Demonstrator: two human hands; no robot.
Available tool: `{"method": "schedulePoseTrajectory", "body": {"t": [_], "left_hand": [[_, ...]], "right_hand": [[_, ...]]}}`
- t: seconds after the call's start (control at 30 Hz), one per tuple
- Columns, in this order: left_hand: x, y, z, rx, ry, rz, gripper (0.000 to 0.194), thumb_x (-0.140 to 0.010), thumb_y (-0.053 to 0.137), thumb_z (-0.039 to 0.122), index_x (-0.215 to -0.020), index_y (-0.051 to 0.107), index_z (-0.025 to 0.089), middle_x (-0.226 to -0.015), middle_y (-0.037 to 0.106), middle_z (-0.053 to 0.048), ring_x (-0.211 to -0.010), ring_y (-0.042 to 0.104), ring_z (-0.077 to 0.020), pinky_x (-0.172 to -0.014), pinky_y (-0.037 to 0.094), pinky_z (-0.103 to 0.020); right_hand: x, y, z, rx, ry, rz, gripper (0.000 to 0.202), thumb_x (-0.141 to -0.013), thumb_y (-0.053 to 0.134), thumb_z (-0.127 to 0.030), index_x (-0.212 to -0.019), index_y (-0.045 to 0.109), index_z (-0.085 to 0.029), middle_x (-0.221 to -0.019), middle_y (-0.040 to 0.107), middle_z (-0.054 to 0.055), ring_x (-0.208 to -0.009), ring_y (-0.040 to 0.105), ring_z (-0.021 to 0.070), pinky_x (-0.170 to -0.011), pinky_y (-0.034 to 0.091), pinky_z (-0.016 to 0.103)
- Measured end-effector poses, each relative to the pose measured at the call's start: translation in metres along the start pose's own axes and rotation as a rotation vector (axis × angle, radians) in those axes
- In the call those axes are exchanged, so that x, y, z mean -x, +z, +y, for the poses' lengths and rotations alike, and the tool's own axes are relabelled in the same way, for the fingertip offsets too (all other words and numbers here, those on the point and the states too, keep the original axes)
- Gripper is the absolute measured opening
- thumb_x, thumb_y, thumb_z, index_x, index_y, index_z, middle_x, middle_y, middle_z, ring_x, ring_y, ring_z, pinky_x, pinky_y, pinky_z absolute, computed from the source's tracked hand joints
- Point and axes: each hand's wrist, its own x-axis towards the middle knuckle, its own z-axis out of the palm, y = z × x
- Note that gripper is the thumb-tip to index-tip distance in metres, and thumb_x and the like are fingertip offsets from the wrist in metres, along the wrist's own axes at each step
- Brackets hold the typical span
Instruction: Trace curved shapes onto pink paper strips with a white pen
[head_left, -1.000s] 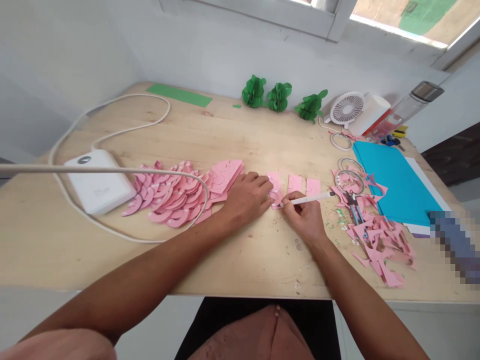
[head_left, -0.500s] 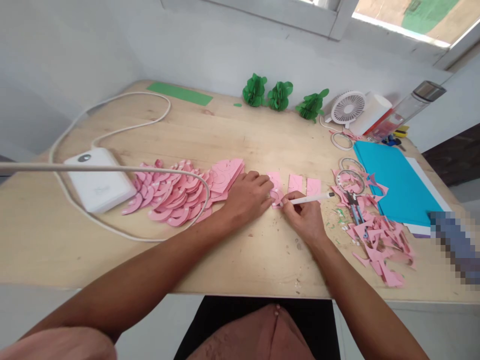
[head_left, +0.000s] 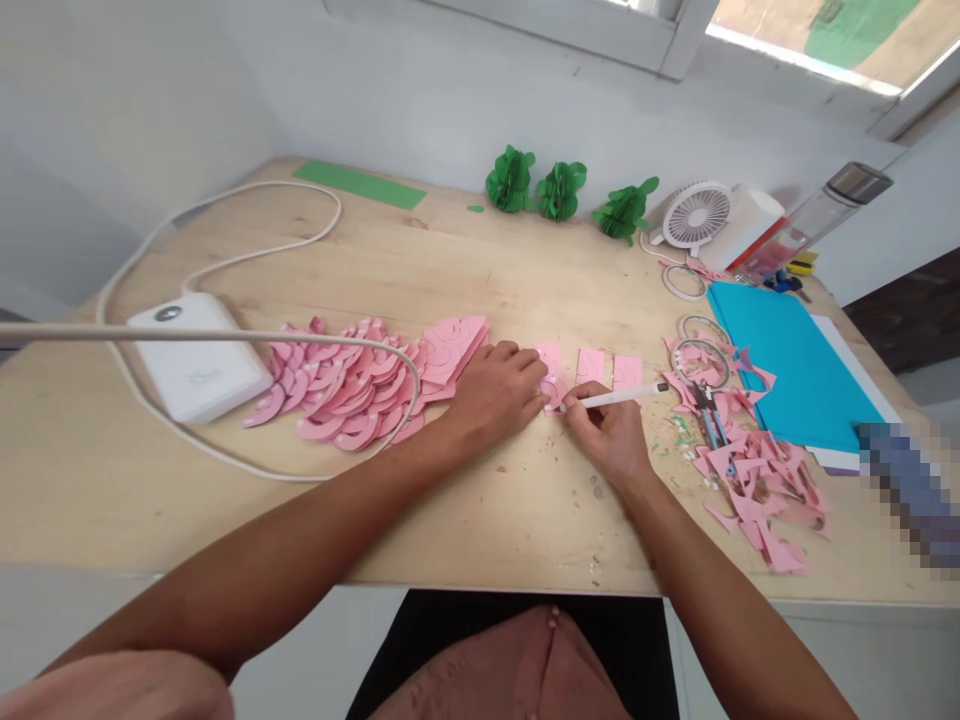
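Observation:
My left hand (head_left: 499, 390) lies on the table with its fingers stretched out, the tips at the left edge of a small pink paper piece (head_left: 553, 372). A white pen (head_left: 626, 396) is pinched in my right hand (head_left: 613, 440), its tip at that paper's lower edge. Curved lines are drawn on the paper. Two more pink paper pieces (head_left: 591, 362) lie just to the right, partly behind the pen. Against my left hand rests a stack of pink sheets (head_left: 454, 345) with drawn curves. Left of it spreads a pile of cut pink curved strips (head_left: 352, 395).
A white power bank (head_left: 202, 365) and its looping cable (head_left: 262, 468) lie left. Pink scraps (head_left: 772, 490), tape rolls (head_left: 699, 363), a blue-handled tool (head_left: 712, 420) and a blue folder (head_left: 802, 370) lie right. Green paper shapes (head_left: 559, 190), a fan (head_left: 696, 217) and a bottle (head_left: 817, 220) stand behind.

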Motion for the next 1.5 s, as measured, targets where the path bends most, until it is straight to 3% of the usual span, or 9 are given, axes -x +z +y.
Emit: {"method": "schedulePoseTrajectory", "body": {"t": [0.37, 0.97, 1.5], "left_hand": [[-0.001, 0.0, 0.0, 0.002, -0.01, -0.008, 0.017, -0.087, 0.055, 0.028, -0.097, 0.064, 0.017, -0.111, 0.066, -0.007, -0.106, 0.054, -0.0273, -0.087, 0.043, -0.042], [0.0, -0.001, 0.001, 0.005, -0.013, 0.004, 0.018, -0.087, 0.055, 0.029, -0.098, 0.064, 0.018, -0.111, 0.066, -0.008, -0.106, 0.054, -0.0279, -0.086, 0.042, -0.043], [0.0, 0.001, 0.0, -0.003, -0.005, 0.014, 0.018, -0.087, 0.056, 0.03, -0.097, 0.064, 0.017, -0.111, 0.067, -0.009, -0.105, 0.054, -0.0276, -0.085, 0.043, -0.042]], "right_hand": [[0.0, 0.001, 0.001, 0.0, 0.012, -0.01, 0.019, -0.081, 0.053, -0.033, -0.074, 0.062, -0.018, -0.053, 0.053, -0.004, -0.045, 0.044, 0.0092, -0.046, 0.03, 0.022], [0.001, 0.003, 0.004, -0.051, -0.009, -0.032, 0.017, -0.083, 0.053, -0.032, -0.078, 0.064, -0.019, -0.063, 0.064, -0.001, -0.052, 0.053, 0.0113, -0.049, 0.038, 0.022], [0.002, 0.01, 0.004, -0.095, -0.045, -0.074, 0.019, -0.084, 0.054, -0.035, -0.08, 0.064, -0.019, -0.066, 0.062, -0.001, -0.055, 0.052, 0.0108, -0.053, 0.04, 0.022]]}}
